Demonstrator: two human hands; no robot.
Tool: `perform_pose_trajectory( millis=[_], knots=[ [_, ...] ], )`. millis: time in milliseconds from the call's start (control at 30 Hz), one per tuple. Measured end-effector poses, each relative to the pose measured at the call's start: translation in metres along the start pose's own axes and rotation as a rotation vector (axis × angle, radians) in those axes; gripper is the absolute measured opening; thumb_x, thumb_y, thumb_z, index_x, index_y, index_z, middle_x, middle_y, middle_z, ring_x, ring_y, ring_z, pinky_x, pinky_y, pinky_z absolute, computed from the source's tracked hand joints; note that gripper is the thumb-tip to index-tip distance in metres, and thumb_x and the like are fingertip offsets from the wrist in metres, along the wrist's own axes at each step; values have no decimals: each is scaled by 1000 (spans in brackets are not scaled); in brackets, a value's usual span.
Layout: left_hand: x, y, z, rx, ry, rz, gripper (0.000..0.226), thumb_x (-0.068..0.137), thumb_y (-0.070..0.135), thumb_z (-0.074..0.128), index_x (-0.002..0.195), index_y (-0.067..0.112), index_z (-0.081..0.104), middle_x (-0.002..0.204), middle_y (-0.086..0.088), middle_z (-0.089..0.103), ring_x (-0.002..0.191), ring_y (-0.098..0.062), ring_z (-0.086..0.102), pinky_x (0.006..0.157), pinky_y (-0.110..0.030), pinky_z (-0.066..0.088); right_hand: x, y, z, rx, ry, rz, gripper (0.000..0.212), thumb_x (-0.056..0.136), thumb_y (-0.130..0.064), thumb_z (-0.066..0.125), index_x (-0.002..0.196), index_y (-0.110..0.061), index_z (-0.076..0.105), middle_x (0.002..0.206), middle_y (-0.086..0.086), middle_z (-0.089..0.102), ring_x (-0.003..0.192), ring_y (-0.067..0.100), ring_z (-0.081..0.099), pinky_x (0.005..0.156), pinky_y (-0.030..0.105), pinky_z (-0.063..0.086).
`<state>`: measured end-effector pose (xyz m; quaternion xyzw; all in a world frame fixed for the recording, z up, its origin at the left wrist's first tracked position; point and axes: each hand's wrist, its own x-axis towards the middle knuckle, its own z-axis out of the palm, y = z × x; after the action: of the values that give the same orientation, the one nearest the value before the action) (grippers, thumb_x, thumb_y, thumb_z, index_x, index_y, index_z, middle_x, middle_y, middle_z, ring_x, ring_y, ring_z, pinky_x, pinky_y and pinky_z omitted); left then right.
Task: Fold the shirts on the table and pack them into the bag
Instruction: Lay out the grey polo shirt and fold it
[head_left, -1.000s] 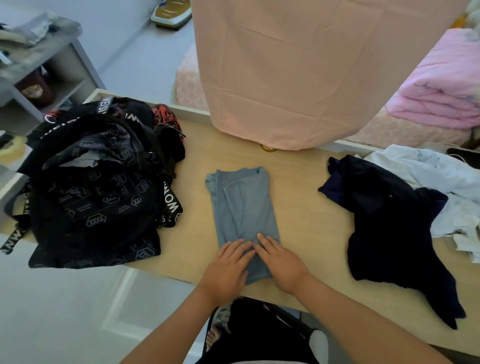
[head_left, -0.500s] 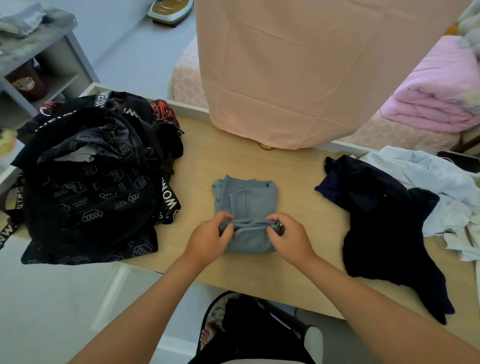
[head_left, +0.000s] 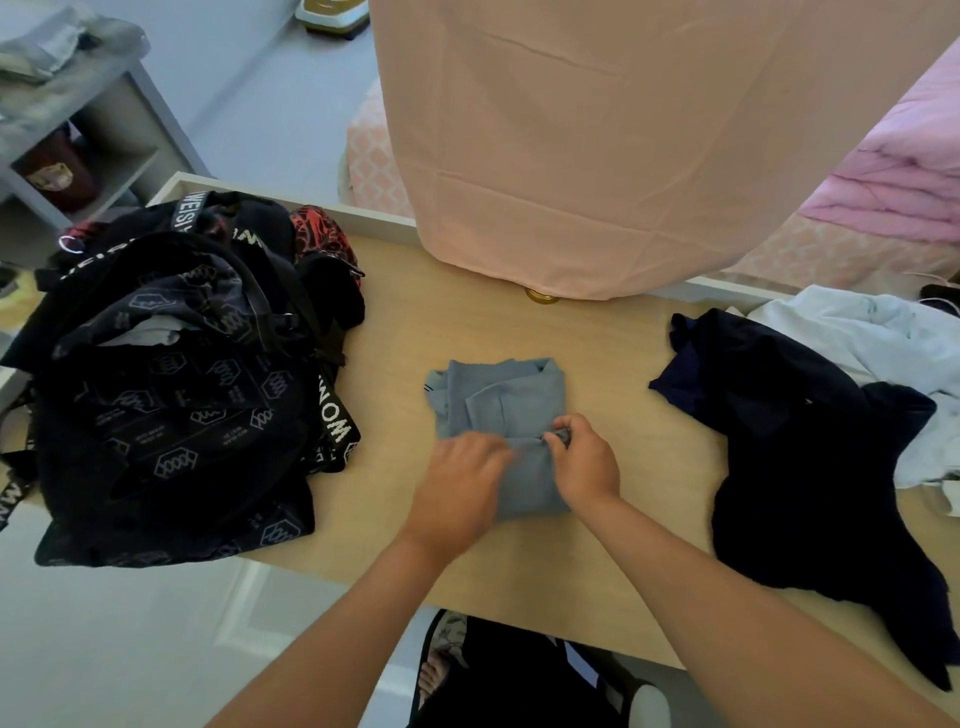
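Shows bare left hand (head_left: 462, 483) & right hand (head_left: 587, 467), L one motion-blurred. Forearms (head_left: 727, 597) bare to frame edge. Wears black garment (head_left: 519, 686) low in frame, w/ small pale-blue patch. Has one foot (head_left: 434, 675) in view, toes bare, in slipper (head_left: 449, 631) w/ pale floral-print strap.

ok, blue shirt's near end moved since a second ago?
Yes. The blue shirt has had its near end folded away from the near edge of the table, toward its collar; right hand pinches the fold.
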<state>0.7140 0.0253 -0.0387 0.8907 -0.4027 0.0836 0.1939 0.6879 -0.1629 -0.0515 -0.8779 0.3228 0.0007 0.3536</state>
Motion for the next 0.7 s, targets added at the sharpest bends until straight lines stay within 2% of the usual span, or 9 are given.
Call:
perform_pose_trajectory(
  millis=[33,100,200,267,333,433,567,633,700],
  knots=[
    [-4,5,8,-9,-85,113,37,87,24,55,123,19,62,129,-2,58,120,-25,52,97,-36,37,3,0,2,8,5,-14,22,96,-27,62,116,-19,60,109,3,69,100,25,64,79,33,47],
    [-16,2,25,20,-287,88,60,92,49,46,144,20,46,153,-4,40,143,-25,33,113,-42,24,3,-2,3,-4,27,-71,29,95,-24,62,123,-16,57,120,6,62,104,25,62,83,36,49],
    [-29,-14,40,20,-435,-80,91,82,64,44,157,21,15,165,-2,6,152,-21,0,118,-50,8,-5,6,-1,-310,140,-479,40,91,-26,63,129,-15,55,130,9,53,114,28,55,92,42,50],
    [-28,-21,43,38,-443,-77,95,81,65,45,157,19,13,165,-2,4,152,-20,-1,118,-50,7,-10,21,-5,-442,46,-812,47,90,-35,60,133,-17,55,142,10,48,129,28,46,106,45,41],
    [-25,-24,42,25,-427,-82,93,83,64,46,157,16,15,164,-3,8,152,-20,4,119,-47,8,-15,37,-7,-515,-157,-940,64,88,-48,55,144,-18,47,156,9,37,144,25,32,119,44,23],
    [-21,-31,41,-31,-446,-89,94,83,62,46,157,14,12,165,-2,4,152,-18,1,119,-43,6,-11,50,-7,-628,-367,-874,87,82,-51,48,158,-21,20,166,1,13,153,17,9,123,43,5],
    [-19,-36,32,-84,-430,-111,103,77,58,57,157,15,10,165,-3,-4,151,-19,-10,123,-38,1,-4,34,-7,-554,-460,-719,86,83,-22,57,158,-15,16,166,0,6,153,17,4,125,35,9],
    [-20,-38,28,-127,-385,-103,100,71,53,68,153,14,28,161,-6,16,149,-25,11,121,-37,14,0,28,-7,-456,-468,-635,82,83,-15,61,156,-14,25,165,1,15,152,18,13,123,26,11],
    [-20,-40,23,-184,-369,-113,91,68,44,74,147,14,40,151,-6,34,141,-26,30,118,-39,27,2,20,-10,-334,-402,-554,67,81,-18,63,146,-16,48,155,2,41,142,18,40,116,25,28]
  ],
)
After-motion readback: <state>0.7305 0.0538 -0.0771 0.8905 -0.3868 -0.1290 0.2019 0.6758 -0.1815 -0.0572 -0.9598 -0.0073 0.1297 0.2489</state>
